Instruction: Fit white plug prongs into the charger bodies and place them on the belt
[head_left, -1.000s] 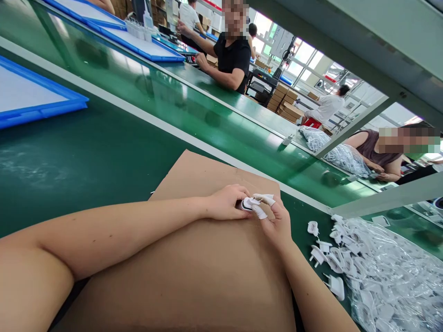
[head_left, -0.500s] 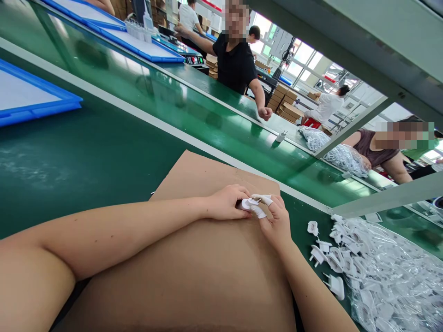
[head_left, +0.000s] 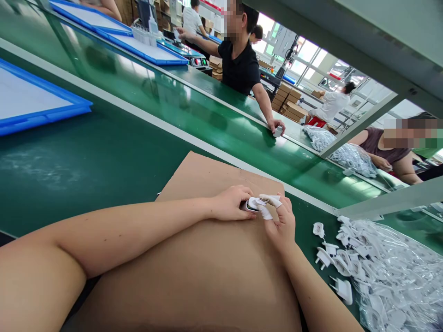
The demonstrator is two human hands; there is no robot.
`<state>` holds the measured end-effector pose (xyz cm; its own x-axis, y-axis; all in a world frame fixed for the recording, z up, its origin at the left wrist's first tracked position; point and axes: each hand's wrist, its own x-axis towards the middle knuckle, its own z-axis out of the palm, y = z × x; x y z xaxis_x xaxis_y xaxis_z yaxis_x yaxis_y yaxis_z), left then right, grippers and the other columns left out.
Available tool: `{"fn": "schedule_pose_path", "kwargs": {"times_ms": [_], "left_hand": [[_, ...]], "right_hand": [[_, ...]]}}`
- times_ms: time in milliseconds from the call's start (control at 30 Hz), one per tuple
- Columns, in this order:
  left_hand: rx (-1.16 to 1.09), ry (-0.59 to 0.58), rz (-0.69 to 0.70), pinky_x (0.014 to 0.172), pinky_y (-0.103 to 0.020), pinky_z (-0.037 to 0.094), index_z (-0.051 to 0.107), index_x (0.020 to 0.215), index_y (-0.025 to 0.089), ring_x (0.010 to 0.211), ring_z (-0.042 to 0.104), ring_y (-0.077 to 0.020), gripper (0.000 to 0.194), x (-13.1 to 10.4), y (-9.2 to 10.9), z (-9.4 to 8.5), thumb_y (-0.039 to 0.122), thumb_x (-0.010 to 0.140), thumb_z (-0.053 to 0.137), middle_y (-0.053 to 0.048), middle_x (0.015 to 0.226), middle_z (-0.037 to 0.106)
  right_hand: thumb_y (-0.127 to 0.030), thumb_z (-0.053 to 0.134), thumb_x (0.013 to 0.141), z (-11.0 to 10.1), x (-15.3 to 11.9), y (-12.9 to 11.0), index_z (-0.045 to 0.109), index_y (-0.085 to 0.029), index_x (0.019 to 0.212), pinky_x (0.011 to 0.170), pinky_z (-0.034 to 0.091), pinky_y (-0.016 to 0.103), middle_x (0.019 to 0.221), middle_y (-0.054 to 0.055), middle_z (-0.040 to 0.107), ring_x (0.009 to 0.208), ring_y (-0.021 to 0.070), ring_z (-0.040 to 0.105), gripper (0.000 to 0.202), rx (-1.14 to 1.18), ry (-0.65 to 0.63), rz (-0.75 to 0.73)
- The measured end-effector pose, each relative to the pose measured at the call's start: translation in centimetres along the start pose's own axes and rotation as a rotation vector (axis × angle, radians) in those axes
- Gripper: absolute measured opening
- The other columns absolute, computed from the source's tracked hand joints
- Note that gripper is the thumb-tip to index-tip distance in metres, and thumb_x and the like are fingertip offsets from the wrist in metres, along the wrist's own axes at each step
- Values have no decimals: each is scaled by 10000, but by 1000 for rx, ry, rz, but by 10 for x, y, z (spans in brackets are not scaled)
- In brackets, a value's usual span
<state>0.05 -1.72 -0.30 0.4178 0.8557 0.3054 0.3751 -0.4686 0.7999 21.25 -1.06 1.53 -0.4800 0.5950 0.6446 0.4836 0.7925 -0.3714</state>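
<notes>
White adapter housing [head_left: 252, 208] between two gripping hands, over a cardboard sheet [head_left: 214, 267]
The left hand [head_left: 229, 204] clasps it from the left; the right hand [head_left: 281, 225], in white finger cots [head_left: 266, 212], pinches a white plug cover [head_left: 256, 202] at its right end, both hands equally near; its visible rim runs roughly left to right, but the left fingers hide its other end, and whether the two pieces are seated is too small to tell

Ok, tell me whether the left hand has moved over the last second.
No, not noticeably: the left hand keeps its place against the cardboard; both sit slightly further right because the whole view shifted.
</notes>
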Motion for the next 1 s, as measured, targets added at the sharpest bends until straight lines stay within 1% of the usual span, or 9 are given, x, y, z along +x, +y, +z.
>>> {"fn": "schedule_pose_path", "kwargs": {"times_ms": [100,167,300,400,467,600,800,900,1000], "left_hand": [[-24,-4,-11,876,-347,491,731,897,200,995,637,-244,171,0,1,-1,358,852,776,-59,1043,700],[-27,-6,-16,881,-349,492,733,895,205,988,634,-244,167,0,0,-1,361,851,773,-57,1029,697],[-4,-20,-12,905,-368,494,749,923,202,1004,628,-252,170,0,0,-1,357,857,773,-68,1052,701],[-19,-2,1,929,-380,497,758,959,194,1031,636,-257,193,0,-1,0,346,846,793,-78,1090,712],[-25,4,6,940,-382,499,759,977,190,1047,644,-258,204,0,-1,0,337,840,800,-82,1121,717],[-13,-9,-9,932,-366,499,756,971,182,1052,649,-253,195,-1,1,-1,333,850,787,-83,1132,716],[-4,-17,-1,937,-358,492,746,958,184,1051,645,-249,186,0,2,-2,337,858,778,-77,1119,710],[3,-16,12,942,-360,486,740,944,183,1056,641,-251,176,0,0,-1,328,853,782,-75,1114,710],[-2,-16,8,943,-362,477,736,938,181,1076,632,-259,172,0,-1,0,324,854,780,-77,1124,710]], "right_hand": [[-248,595,975,0,2,1,688,-293,1185,1124,440,546,1060,51,756,1001,255,684,234,-19,-58,18],[-240,582,972,0,3,1,693,-290,1170,1119,435,549,1039,50,755,977,252,683,233,-33,-73,15],[-184,563,935,-2,3,1,696,-280,1160,1129,417,558,975,50,743,918,244,668,278,-74,-64,-39],[-146,559,894,-3,1,1,692,-279,1155,1148,395,559,935,42,722,932,248,657,321,-118,-76,-79],[-138,553,892,-3,0,1,689,-280,1147,1154,384,552,933,36,716,962,250,651,322,-137,-78,-88],[-165,574,938,-2,0,1,682,-270,1127,1160,364,531,987,34,733,1012,251,640,241,-144,-54,-63],[-157,569,937,0,0,-1,683,-272,1128,1163,349,531,1019,41,731,1024,257,627,250,-168,-52,-46],[-170,557,937,-1,1,-1,679,-269,1129,1160,345,529,993,40,718,1004,254,623,248,-162,-78,-15],[-175,545,929,-2,3,-1,678,-266,1100,1151,342,530,919,28,689,951,246,615,235,-153,-115,28]]}}
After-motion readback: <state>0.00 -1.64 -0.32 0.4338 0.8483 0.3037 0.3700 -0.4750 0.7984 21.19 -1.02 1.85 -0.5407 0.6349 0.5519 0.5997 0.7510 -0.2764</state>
